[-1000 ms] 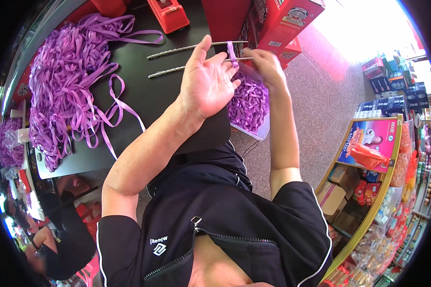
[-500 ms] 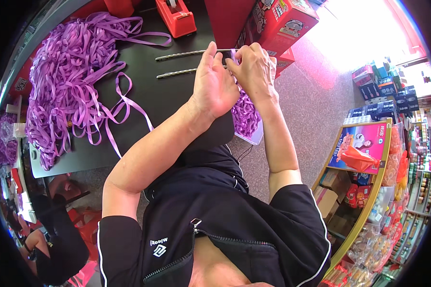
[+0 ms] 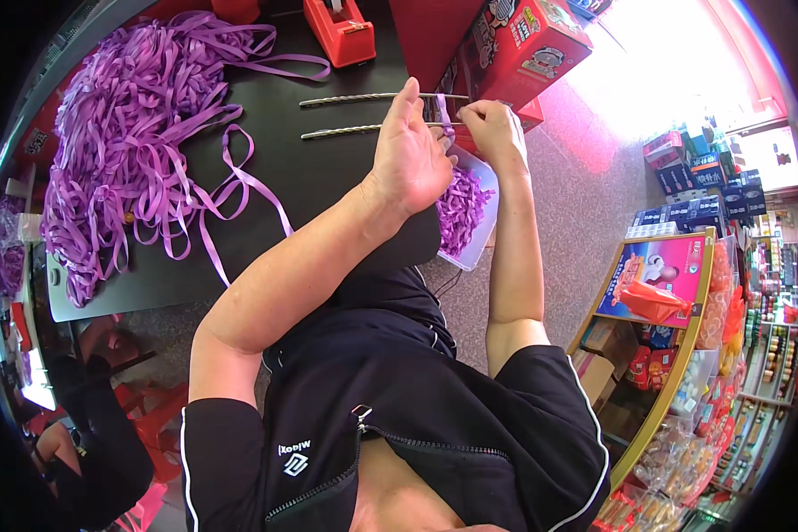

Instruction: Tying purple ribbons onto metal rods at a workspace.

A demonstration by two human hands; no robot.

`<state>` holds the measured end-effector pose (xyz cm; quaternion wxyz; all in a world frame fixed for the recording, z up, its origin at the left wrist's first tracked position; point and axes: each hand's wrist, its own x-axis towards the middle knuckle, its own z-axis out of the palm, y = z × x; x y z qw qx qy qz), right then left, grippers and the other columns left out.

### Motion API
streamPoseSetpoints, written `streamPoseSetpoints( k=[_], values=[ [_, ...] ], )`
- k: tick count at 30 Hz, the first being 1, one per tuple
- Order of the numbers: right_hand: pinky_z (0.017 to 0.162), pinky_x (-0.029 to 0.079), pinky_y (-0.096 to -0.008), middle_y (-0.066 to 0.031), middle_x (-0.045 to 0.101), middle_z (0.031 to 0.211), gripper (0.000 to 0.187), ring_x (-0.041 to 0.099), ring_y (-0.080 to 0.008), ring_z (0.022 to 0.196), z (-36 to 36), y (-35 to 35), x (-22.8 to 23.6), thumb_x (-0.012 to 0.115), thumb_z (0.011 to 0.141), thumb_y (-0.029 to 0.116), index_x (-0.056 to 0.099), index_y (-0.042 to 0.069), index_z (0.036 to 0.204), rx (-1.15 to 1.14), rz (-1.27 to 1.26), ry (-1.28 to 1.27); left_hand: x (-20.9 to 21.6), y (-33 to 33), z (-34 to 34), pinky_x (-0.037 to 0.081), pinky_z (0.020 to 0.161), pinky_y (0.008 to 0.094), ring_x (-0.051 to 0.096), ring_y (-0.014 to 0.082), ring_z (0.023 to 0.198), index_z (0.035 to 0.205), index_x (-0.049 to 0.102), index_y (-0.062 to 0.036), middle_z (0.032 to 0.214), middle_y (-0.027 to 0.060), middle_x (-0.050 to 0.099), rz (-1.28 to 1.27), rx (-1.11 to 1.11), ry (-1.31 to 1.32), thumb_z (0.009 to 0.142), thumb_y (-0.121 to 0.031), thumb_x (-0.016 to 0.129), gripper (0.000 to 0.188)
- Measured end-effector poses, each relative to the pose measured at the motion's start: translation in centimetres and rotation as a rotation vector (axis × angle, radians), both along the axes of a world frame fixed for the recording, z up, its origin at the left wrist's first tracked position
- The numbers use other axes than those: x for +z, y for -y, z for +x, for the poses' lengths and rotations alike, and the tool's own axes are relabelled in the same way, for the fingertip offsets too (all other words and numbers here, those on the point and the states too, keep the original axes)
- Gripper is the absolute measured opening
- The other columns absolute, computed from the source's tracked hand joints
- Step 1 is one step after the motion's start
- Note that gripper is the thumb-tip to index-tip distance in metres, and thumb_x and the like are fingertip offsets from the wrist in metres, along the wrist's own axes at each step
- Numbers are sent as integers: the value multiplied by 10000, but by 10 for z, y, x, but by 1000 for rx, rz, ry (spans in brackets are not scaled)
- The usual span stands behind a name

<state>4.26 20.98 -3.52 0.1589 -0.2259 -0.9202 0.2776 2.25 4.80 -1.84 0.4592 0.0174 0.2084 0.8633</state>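
Two thin twisted metal rods (image 3: 346, 100) reach out past the table edge, one beyond the other. A purple ribbon (image 3: 442, 110) is looped around them near their right ends. My left hand (image 3: 412, 164) is beside the loop, palm showing and upper fingers stretched up; its lower fingers are by the nearer rod, partly hidden. Just right of the loop is my right hand (image 3: 498, 135), thumb and fingers closed together; whatever is in them is too small to make out. Below both hands, a pale plastic bin (image 3: 481, 246) holds many short purple ribbon pieces (image 3: 461, 211).
A big tangled heap of purple ribbon (image 3: 129, 151) covers the left of the dark table (image 3: 266, 186), with a strand trailing toward my left arm. A red tape dispenser (image 3: 341, 35) and red carton (image 3: 532, 49) stand beyond. Shelves of goods (image 3: 647, 355) are at right; a seated person (image 3: 89, 443) is lower left.
My right hand has drawn back to the right, away from the rods, exposing the ribbon loop. The view has shifted slightly, and more of the bin shows.
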Motion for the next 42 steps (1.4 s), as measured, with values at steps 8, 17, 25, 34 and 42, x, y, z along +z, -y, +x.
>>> streamPoseSetpoints(
  k=[8,17,25,34,42],
  values=[
    [676,459,-254,-46,669,819,324,591,-104,723,-15,-15,-17,640,868,308,695,-11,889,265,-794,93,-6,-1,-3,-51,1133,469,34,348,1423,1475,-170,-185,1525,242,-68,91,-20,-59,852,-628,480,1004],
    [609,472,-256,-48,644,841,327,592,-135,690,-13,-15,-17,663,859,333,655,21,957,233,-1199,43,32,16,-9,390,992,412,484,272,1115,1290,462,-46,1283,187,438,-334,-109,-270,894,-366,579,522],
    [668,543,-306,-138,674,999,374,671,-207,864,-34,-24,-32,620,899,307,591,11,1126,377,-1443,-30,9,44,-32,133,1137,506,153,343,1417,1439,308,-68,1501,207,223,-1415,80,-2243,932,-544,400,701],
    [712,542,-331,-127,691,913,269,671,-196,843,-31,-51,-37,689,822,121,638,-29,1039,305,-1334,-108,-11,48,-41,108,1151,495,134,294,1428,1482,214,-139,1534,145,177,-1437,-4,-2278,894,-658,338,794],
    [748,499,-369,-147,686,916,306,652,-250,824,24,-133,-137,552,940,286,648,12,1034,-2,-1145,-248,-13,54,-42,139,1130,531,191,323,1410,1467,269,-140,1511,185,212,-1322,226,-2265,885,-574,464,752]
  ],
)
